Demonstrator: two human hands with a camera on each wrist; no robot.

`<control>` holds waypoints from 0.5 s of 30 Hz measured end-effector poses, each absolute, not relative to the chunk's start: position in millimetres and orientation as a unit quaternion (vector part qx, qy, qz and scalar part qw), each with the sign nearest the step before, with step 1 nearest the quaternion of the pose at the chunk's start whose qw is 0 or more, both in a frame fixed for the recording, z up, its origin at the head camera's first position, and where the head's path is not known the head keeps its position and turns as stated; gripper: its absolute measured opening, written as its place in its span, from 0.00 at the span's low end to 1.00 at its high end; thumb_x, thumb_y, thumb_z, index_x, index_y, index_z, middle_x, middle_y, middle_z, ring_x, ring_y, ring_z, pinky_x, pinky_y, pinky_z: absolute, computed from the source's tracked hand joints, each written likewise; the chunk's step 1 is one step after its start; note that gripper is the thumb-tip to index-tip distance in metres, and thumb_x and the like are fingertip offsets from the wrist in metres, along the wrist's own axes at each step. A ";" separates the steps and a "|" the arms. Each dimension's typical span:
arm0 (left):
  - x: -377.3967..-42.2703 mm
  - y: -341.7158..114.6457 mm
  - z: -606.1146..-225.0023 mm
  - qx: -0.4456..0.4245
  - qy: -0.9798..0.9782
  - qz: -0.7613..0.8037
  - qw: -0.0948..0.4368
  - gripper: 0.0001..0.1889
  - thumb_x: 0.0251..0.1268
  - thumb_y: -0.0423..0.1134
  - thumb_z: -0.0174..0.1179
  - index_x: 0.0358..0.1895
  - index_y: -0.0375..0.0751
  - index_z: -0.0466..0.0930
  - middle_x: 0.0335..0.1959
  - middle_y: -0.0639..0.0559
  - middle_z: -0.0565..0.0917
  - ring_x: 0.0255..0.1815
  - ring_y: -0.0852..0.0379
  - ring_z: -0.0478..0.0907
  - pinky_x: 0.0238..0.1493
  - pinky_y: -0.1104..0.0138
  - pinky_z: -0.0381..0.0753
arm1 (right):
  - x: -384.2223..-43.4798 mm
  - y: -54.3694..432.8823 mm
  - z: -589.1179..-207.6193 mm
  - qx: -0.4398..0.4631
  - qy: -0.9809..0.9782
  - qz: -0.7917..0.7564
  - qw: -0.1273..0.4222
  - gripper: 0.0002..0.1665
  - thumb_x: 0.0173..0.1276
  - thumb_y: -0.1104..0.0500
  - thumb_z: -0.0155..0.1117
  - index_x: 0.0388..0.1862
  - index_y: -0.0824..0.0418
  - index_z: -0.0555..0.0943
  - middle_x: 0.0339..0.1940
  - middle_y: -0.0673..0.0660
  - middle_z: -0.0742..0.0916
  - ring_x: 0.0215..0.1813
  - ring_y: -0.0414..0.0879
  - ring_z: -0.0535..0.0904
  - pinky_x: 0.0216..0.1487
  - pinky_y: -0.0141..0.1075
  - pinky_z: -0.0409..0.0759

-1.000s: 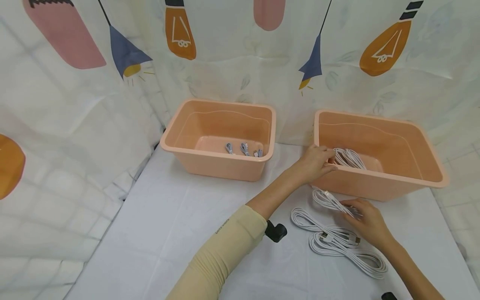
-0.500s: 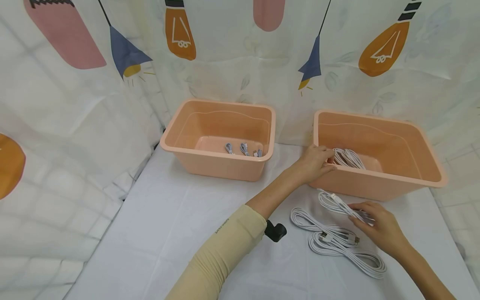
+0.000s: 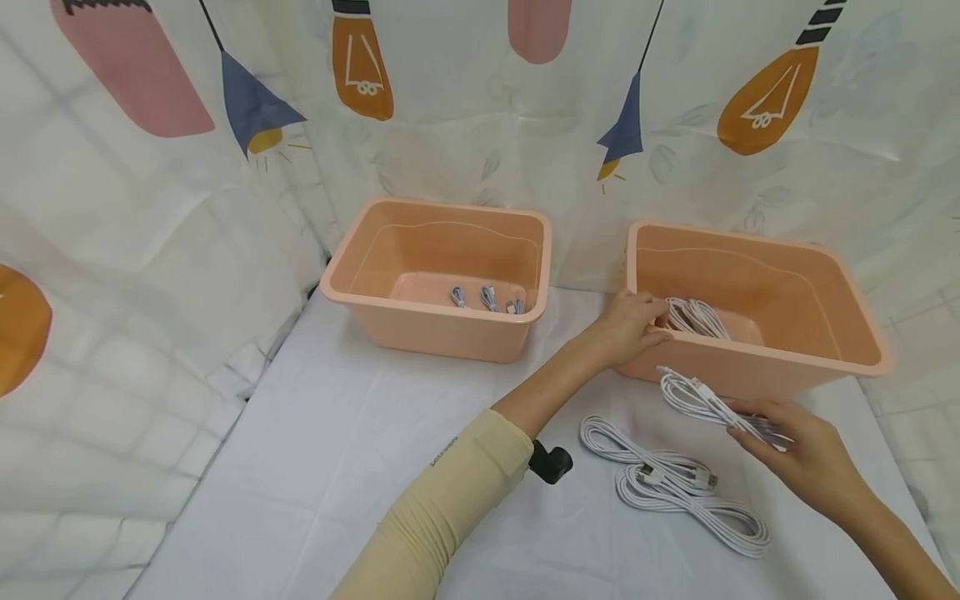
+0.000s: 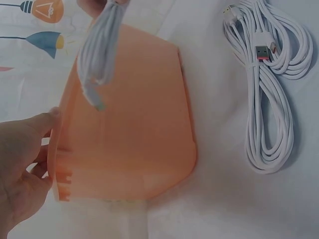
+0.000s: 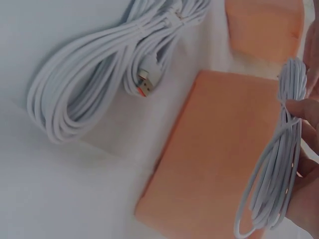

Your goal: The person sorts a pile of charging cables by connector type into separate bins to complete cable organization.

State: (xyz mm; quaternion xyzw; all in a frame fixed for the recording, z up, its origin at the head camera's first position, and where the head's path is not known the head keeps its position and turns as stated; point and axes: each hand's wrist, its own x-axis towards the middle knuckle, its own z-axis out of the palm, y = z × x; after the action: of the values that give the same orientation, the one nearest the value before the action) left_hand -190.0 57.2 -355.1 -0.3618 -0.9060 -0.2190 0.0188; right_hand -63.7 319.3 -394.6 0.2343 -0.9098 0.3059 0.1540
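1. Near wall of the right bin partly hides the coiled cable.
2. Left bin partly hides the grey cables.
3. Lettering on the sleeve is too small to read.
4. Held cable blurred in left wrist view.
5. Right hand cut off in right wrist view.

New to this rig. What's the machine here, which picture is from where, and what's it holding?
There's no machine, just a person's two bare hands. The wide picture comes from a head-worn camera looking forward and down; the two closer ones come from cameras on the left and right wrists. The left hand grips the rim of the right bin. The right hand holds a coiled white cable in front of it. More white cables lie on the white-covered table; the left bin holds small grey cables.
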 end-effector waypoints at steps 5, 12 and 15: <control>-189.7 58.9 -355.9 -0.364 -0.906 -0.213 0.023 0.10 0.77 0.45 0.65 0.46 0.42 0.84 0.46 0.52 0.86 0.49 0.60 0.80 0.57 0.71 0.66 | -61.9 325.6 -382.4 0.232 -0.912 0.300 0.156 0.26 0.48 0.75 0.81 0.46 0.57 0.88 0.46 0.29 0.83 0.51 0.13 0.72 0.45 0.11 0.72; -189.1 58.1 -358.2 -0.381 -0.912 -0.147 0.039 0.14 0.82 0.50 0.57 0.53 0.45 0.84 0.52 0.53 0.85 0.54 0.58 0.80 0.62 0.68 0.69 | -68.2 330.7 -367.9 0.236 -0.905 0.315 0.162 0.25 0.48 0.78 0.80 0.45 0.63 0.88 0.46 0.27 0.82 0.50 0.15 0.75 0.48 0.11 0.73; -189.3 55.1 -361.8 -0.392 -0.909 -0.132 0.058 0.15 0.83 0.50 0.54 0.57 0.46 0.82 0.54 0.54 0.85 0.59 0.56 0.79 0.67 0.66 0.69 | -72.7 333.8 -361.2 0.233 -0.906 0.314 0.161 0.26 0.48 0.78 0.80 0.47 0.63 0.88 0.47 0.24 0.82 0.49 0.14 0.75 0.48 0.11 0.73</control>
State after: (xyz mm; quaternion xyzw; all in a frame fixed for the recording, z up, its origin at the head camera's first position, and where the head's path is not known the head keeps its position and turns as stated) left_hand -189.3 55.1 -361.8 -0.3920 -0.9086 -0.1321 0.0581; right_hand -72.7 333.8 -361.2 0.2334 -0.9061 0.3139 0.1614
